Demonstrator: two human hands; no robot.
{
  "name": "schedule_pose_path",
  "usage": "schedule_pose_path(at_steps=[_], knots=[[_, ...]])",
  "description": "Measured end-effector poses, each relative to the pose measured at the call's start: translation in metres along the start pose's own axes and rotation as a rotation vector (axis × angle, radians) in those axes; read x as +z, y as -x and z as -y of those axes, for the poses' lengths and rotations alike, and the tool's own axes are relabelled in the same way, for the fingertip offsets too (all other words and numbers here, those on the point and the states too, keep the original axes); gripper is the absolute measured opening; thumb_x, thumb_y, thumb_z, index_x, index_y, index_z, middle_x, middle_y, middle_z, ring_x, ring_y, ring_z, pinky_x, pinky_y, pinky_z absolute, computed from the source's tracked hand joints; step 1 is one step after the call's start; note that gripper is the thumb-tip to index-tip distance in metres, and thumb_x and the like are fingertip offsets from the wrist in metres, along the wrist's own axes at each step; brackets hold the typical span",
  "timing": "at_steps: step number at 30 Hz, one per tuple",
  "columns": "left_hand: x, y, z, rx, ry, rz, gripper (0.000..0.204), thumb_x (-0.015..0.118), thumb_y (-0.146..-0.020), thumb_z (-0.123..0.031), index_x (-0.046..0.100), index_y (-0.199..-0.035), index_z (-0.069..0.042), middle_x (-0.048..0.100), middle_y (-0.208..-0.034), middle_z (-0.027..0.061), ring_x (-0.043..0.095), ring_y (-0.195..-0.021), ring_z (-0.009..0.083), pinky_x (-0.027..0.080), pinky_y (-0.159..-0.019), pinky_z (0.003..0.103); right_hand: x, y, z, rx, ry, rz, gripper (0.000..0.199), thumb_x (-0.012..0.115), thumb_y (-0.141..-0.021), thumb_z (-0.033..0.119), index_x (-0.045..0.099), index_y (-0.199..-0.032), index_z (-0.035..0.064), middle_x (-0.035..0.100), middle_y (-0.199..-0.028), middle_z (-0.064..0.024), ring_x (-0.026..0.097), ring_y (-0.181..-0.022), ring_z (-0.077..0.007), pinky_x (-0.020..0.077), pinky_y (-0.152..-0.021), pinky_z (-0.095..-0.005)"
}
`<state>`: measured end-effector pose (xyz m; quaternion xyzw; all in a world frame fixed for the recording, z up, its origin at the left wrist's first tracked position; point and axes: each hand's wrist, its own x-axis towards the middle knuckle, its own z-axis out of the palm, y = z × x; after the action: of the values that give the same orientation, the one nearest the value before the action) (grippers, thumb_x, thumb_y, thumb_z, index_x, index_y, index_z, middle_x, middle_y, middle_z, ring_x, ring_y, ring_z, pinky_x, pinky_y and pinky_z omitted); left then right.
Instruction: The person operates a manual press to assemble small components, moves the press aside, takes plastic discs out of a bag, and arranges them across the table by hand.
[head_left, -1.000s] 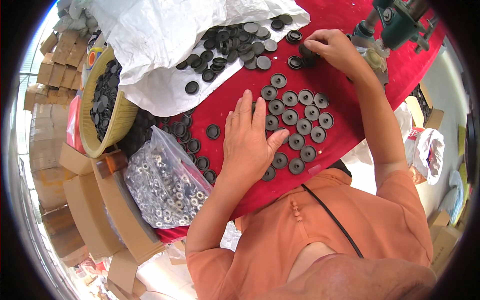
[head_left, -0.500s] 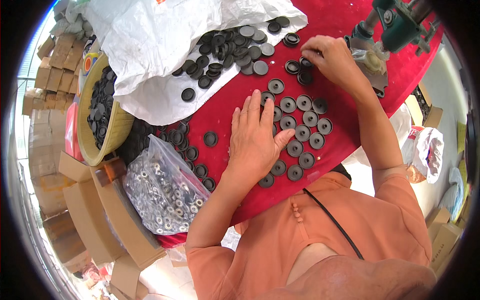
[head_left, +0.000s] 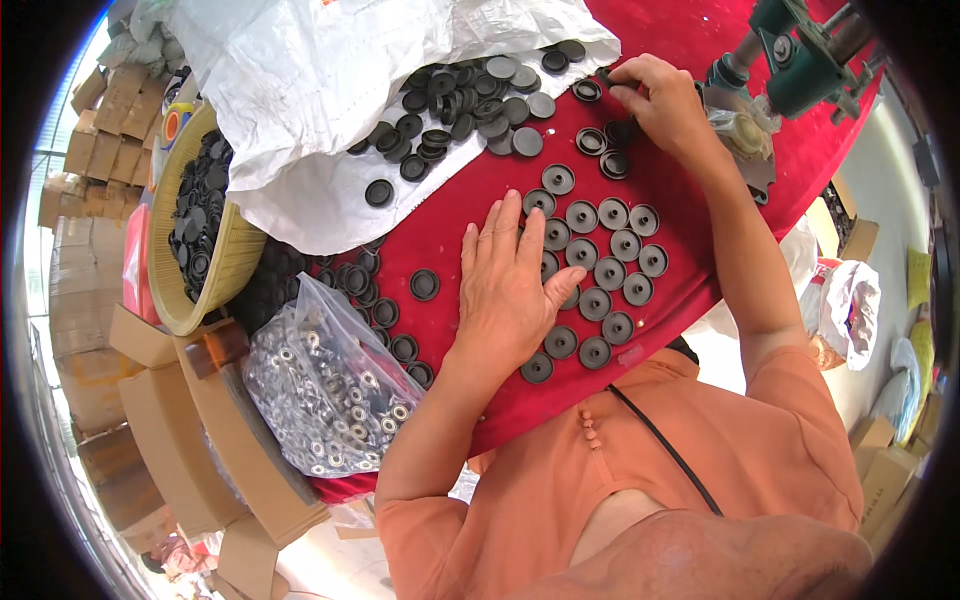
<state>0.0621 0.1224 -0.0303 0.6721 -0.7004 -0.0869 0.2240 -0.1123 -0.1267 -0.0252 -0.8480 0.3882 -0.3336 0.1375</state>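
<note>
Flat on the red cloth, my left hand lies with its fingers stretched out, covering part of a group of round dark plastic caps. The caps that show have their hollow side up, with a small stub in the middle. My right hand is farther off to the right, its thumb and fingers pinching a dark cap seen edge-on. Just below that hand are a few loose caps. A heap of similar caps spills from a white woven sack.
To the left stand a yellow basket of black caps and a clear bag of small metal bearings. More caps lie beside the bag. A green metal press is at the far right. Cardboard boxes stand at the left.
My right hand has moved slightly up and away from the loose caps, and a cap now shows at its fingertips. One cap has turned hollow side up at the group's right. My left hand stays put.
</note>
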Motion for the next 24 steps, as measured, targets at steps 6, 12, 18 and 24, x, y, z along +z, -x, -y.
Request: schedule_pose_path(at_steps=[6,12,18,24], knots=[[0.003,-0.002,0.001,0.005,-0.021,0.001,0.072,0.063,-0.097,-0.049,0.049,-0.145,0.004,0.038,-0.156,0.0263,0.037,-0.145,0.0448,0.026,-0.119,0.06,0.02,0.02,0.048,-0.322,-0.017,0.176,0.014,0.076,-0.083,0.014,0.074,-0.096,0.0097,0.07,-0.097,-0.0044,0.065,-0.102,-0.0267,0.044,-0.09,-0.0442],[0.006,-0.002,0.001,0.015,-0.001,-0.03,0.072,0.063,-0.097,-0.049,0.049,-0.144,0.003,0.04,-0.155,0.0263,0.037,-0.145,0.0445,0.026,-0.119,0.06,0.025,0.017,0.036,-0.389,-0.126,0.196,0.015,0.074,-0.085,0.012,0.076,-0.1,0.0117,0.07,-0.095,-0.0052,0.067,-0.096,-0.0278,0.0475,-0.084,-0.043],[0.004,-0.009,0.006,0.02,-0.006,-0.071,0.074,0.061,-0.097,-0.052,0.049,-0.145,0.002,0.042,-0.156,0.024,0.036,-0.147,0.0424,0.024,-0.12,0.06,-0.007,0.013,-0.004,-0.083,-0.102,0.078,0.022,0.072,-0.088,0.011,0.075,-0.109,0.0042,0.072,-0.103,-0.0145,0.07,-0.095,-0.0338,0.055,-0.087,-0.0409],[0.001,-0.021,0.01,0.076,-0.053,-0.003,0.074,0.057,-0.098,-0.055,0.047,-0.15,-0.003,0.042,-0.16,0.015,0.033,-0.15,0.0371,0.02,-0.122,0.059,-0.037,0.027,-0.015,-0.027,-0.009,0.193,0.043,0.076,-0.089,0.018,0.067,-0.128,0.004,0.066,-0.127,-0.0169,0.063,-0.117,-0.0346,0.0492,-0.101,-0.039]])
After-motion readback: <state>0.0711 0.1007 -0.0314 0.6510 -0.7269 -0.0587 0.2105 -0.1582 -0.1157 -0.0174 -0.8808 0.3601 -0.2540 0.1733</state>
